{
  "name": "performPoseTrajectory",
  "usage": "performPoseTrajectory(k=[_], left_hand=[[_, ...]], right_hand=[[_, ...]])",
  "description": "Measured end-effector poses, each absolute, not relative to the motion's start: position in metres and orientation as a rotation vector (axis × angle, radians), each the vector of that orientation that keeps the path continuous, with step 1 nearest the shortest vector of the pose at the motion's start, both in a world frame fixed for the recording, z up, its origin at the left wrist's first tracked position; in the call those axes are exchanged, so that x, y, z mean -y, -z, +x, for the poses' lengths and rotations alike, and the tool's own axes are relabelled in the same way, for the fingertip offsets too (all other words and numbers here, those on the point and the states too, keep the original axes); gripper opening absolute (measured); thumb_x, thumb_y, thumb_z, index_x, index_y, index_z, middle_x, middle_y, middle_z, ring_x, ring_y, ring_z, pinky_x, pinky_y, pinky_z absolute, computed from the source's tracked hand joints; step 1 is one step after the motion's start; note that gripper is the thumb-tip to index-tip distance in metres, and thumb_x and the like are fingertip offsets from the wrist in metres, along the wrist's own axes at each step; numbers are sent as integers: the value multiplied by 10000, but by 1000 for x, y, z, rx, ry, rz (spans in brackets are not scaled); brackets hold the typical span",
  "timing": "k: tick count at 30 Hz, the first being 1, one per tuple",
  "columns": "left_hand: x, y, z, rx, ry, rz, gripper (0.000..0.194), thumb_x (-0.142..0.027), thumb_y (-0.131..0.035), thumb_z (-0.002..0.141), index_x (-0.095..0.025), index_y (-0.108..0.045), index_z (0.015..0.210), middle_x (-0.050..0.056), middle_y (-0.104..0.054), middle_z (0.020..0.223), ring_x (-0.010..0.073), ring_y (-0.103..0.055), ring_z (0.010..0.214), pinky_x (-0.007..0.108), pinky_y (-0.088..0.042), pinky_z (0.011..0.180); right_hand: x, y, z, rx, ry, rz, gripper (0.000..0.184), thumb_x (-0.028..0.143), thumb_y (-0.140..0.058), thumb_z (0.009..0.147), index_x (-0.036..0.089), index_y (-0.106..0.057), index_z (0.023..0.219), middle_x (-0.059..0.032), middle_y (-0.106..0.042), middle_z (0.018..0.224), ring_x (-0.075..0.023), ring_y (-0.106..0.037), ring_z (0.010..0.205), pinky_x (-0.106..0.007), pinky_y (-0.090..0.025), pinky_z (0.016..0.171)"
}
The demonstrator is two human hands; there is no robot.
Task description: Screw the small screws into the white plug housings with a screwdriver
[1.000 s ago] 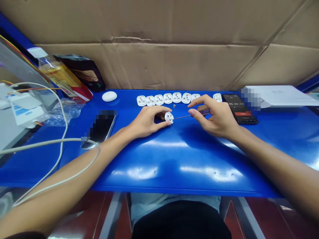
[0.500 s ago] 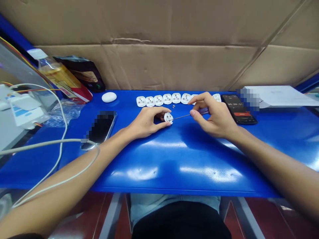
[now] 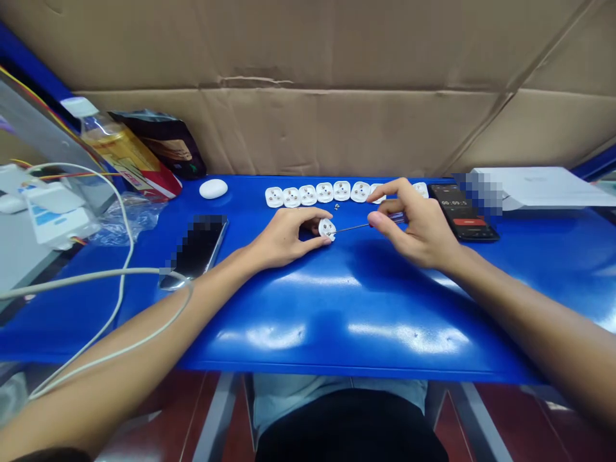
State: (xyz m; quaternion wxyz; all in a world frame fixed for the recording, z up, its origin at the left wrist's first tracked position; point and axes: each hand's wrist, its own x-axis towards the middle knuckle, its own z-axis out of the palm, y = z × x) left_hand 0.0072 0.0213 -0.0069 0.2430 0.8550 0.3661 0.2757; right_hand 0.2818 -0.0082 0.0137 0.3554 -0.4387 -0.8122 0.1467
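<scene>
My left hand pinches a small round white plug body between thumb and fingers, just above the blue table. My right hand holds a slim screwdriver by its dark blue handle, and the metal tip meets the plug body's face. Behind my hands stands a row of several matching white plug bodies, some partly hidden by my right fingers. A few tiny screws lie just in front of that row.
A black smartphone lies left of my left hand, and another phone showing a timer lies to the right. A white oval object, a plastic bag and a white cable sit left. Cardboard lines the back.
The fingers of my right hand have shifted slightly on the screwdriver handle, with the tip still at the plug body. The whole view has moved slightly.
</scene>
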Motion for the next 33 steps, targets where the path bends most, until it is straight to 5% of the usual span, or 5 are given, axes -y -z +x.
performPoseTrajectory(k=[3, 9, 23, 33], left_hand=[[-22, 7, 7, -1009, -763, 2341, 418, -396, -792, 937, -168, -760, 1286, 83, -822, 1155, 240, -771, 999, 352, -602, 919], [-21, 6, 7, -1014, -747, 2320, 408, -385, -799, 935, -180, -761, 1285, 84, -821, 1155, 248, -774, 1007, 353, -604, 920], [-22, 8, 7, -999, -753, 2277, 404, -404, -810, 918, -176, -766, 1249, 80, -822, 1092, 229, -762, 950, 349, -596, 885], [-19, 9, 10, -951, -747, 2168, 401, -429, -844, 886, -177, -777, 1190, 77, -813, 1028, 227, -748, 897, 364, -586, 840]], right_hand=[[7, -14, 283, 2145, -444, -1035, 293, 310, -637, 978, 253, -538, 1248, -33, -756, 950, -225, -737, 804, -359, -579, 741], [6, -13, 283, 2065, -440, -1162, 139, 374, -579, 1034, 263, -577, 1118, -22, -743, 888, -195, -686, 667, -322, -525, 622], [2, -8, 286, 2028, -640, -1089, 300, 474, -663, 1000, 285, -528, 1189, -35, -718, 953, -221, -709, 760, -345, -566, 635], [3, -16, 277, 1880, -775, -1256, 253, 474, -637, 1019, 234, -613, 941, 61, -530, 573, -125, -502, 415, -257, -382, 387]])
